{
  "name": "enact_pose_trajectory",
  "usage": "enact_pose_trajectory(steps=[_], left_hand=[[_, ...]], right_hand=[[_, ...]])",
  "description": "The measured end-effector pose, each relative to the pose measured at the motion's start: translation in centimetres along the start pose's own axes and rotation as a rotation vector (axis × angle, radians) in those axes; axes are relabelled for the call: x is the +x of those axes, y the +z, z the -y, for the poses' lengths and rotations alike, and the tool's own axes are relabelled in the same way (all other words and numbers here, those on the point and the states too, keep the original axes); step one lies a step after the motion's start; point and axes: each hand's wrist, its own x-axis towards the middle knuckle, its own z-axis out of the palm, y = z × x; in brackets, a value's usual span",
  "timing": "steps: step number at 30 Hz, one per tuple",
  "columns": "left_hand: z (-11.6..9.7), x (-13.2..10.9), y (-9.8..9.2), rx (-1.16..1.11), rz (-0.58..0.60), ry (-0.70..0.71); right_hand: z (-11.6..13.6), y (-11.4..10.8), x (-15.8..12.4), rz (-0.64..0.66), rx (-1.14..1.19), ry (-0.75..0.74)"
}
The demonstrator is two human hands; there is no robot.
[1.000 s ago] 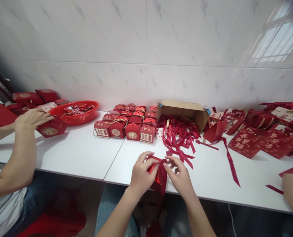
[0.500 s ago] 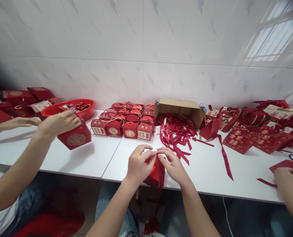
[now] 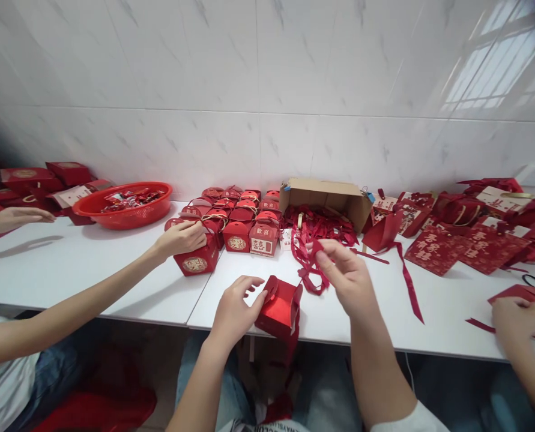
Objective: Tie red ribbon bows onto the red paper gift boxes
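1. nearest us: red box (image 3: 280,309) sits upright at the near table edge, top not closed, curved flaps standing at its left and right ends. dark red ribbon (image 3: 291,343) hangs off the right end, past the edge.
2. left hand (image 3: 236,306): half curled, thumb and fingertips at the left flap; we can't tell if it pinches or only steadies.
3. right hand (image 3: 343,273): raised off the box, thumb and finger pinched on a small red strip (image 3: 317,248), probably ribbon; we can't see where its other end goes.
4. handling, our guess: light thin card, fairly stiff at the folds, walls dent if squeezed, shiny face a bit slippery. we'd hold low on the two side walls, near the base, and go easy on the flaps, which look bendy. ribbon: soft, limp, best pinched near its end.
5. farther: ribbon pile (image 3: 314,225) spilling from an open carton (image 3: 330,191); rows of small red boxes (image 3: 251,222) just left of it.
6. left: co-worker's hand (image 3: 182,237) on top of another red box (image 3: 196,263); red basin (image 3: 157,210) of wrapped sweets beyond.
7. behind all: pale marbled wall (image 3: 204,78).
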Motion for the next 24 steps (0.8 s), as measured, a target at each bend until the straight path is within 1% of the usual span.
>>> enact_pose_trajectory(steps=[3,5,7,9,10,11,13,15,18,20,22,24], left_hand=[[0.6,-0.4,0.4,-0.057,0.015,-0.062],[0.5,-0.6,0.5,-0.083,0.024,-0.071],[0.2,-0.8,0.5,-0.094,0.031,-0.068],[-0.1,-1.1,0.3,-0.103,0.041,-0.055],[-0.1,-1.2,0.2,-0.114,0.047,-0.047],[-0.1,-1.3,0.1,-0.129,0.054,-0.042],[-0.1,-1.5,0.1,-0.164,0.061,-0.045],[0.1,-1.7,0.1,-0.187,0.042,-0.08],[0.4,-1.8,0.2,-0.208,-0.028,-0.156],[0.6,-1.8,0.3,-0.231,-0.075,-0.19],[0.7,-1.8,0.3,-0.254,-0.101,-0.206],[0.7,-1.9,0.3,-0.273,-0.103,-0.213]], right_hand=[[3.2,-0.9,0.6,-0.116,0.062,-0.169],[5.2,-1.2,0.6,-0.258,0.106,-0.32],[6.6,-1.4,0.3,-0.4,0.14,-0.428],[7.1,-1.6,0.0,-0.496,0.163,-0.487],[7.0,-1.8,-0.2,-0.509,0.179,-0.493],[6.6,-1.9,-0.2,-0.494,0.194,-0.48],[5.2,-2.0,-0.2,-0.397,0.195,-0.399],[3.2,-1.4,-0.1,-0.219,0.108,-0.239],[0.1,0.6,-0.2,0.103,-0.126,0.001],[-1.8,2.3,-0.5,0.278,-0.241,0.109],[-3.3,3.8,-1.0,0.402,-0.327,0.183],[-4.2,4.8,-1.3,0.477,-0.394,0.227]])
